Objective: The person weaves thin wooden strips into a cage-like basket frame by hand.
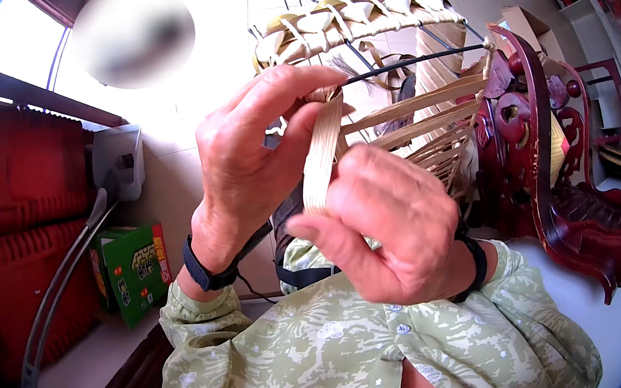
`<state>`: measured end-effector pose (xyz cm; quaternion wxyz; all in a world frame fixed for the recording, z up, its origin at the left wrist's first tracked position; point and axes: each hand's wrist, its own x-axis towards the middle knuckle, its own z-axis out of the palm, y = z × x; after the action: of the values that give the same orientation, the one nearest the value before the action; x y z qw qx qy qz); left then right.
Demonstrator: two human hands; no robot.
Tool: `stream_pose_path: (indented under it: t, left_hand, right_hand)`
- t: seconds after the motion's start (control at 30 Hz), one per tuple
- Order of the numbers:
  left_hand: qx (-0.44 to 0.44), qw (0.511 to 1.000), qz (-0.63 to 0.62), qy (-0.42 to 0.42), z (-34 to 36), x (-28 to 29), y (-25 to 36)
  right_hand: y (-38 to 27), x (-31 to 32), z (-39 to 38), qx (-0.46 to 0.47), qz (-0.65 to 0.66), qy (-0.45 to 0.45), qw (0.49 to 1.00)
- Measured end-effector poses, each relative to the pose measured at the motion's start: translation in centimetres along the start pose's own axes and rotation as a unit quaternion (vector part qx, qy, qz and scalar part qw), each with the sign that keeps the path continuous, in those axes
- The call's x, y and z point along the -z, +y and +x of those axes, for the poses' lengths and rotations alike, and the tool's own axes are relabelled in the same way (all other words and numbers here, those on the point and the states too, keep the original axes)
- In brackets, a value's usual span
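A pale, flat woven-fibre strip (323, 153) runs between my two hands in front of my chest. My left hand (246, 144) is closed, thumb and fingers pinching the strip's upper part at the end of a thin black metal rod (418, 62). Lower and to the right, my right hand (399, 222) curls into a fist around the strip's lower part. The rod belongs to a half-woven wire frame. Its far edge is a thick band (359, 21) of cream and olive wrapping. Several tan strips (427, 129) stretch across the frame's near side.
Dark red carved wooden furniture (540, 166) stands close on the right. At left are red plastic pieces (17, 168), a pale plastic bin (137, 161), a green box (130, 274) and a curved grey metal bar (65, 282). White shelves (596, 27) rise at far right.
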<state>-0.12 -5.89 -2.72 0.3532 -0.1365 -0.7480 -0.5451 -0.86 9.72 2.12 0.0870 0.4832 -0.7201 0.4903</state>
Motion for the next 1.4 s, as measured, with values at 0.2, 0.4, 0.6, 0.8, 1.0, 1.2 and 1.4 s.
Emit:
stream_pose_path:
  t: [0.2,0.4,0.6,0.8,1.0,1.2,1.4]
  left_hand:
    - [0.095,0.995,-0.004,-0.035,-0.8,1.2,0.4]
    - [0.089,0.99,0.04,0.102,-2.7,0.9,1.5]
    - [0.237,0.968,-0.039,0.076,-6.3,-0.6,3.7]
    - [0.369,0.893,-0.244,0.08,-5.5,-1.0,4.3]
    - [0.411,0.862,-0.297,0.0,-5.5,-0.8,3.0]
    - [0.39,0.857,-0.337,-0.002,-5.4,-0.9,2.7]
    - [0.401,0.877,-0.263,-0.039,-4.7,-1.2,2.6]
  right_hand:
    - [-0.6,1.3,-1.5,-0.042,0.033,-0.1,0.994]
    - [-0.6,1.4,-2.3,-0.113,0.127,-0.117,0.978]
    - [-0.8,1.5,-4.2,-0.344,0.281,-0.097,0.891]
    - [1.3,1.2,-6.7,-0.522,0.559,-0.094,0.637]
    - [1.7,1.1,-7.3,-0.51,0.551,-0.068,0.657]
    - [1.7,1.0,-7.4,-0.508,0.505,-0.053,0.696]
    - [2.1,1.4,-7.5,-0.503,0.428,-0.04,0.75]
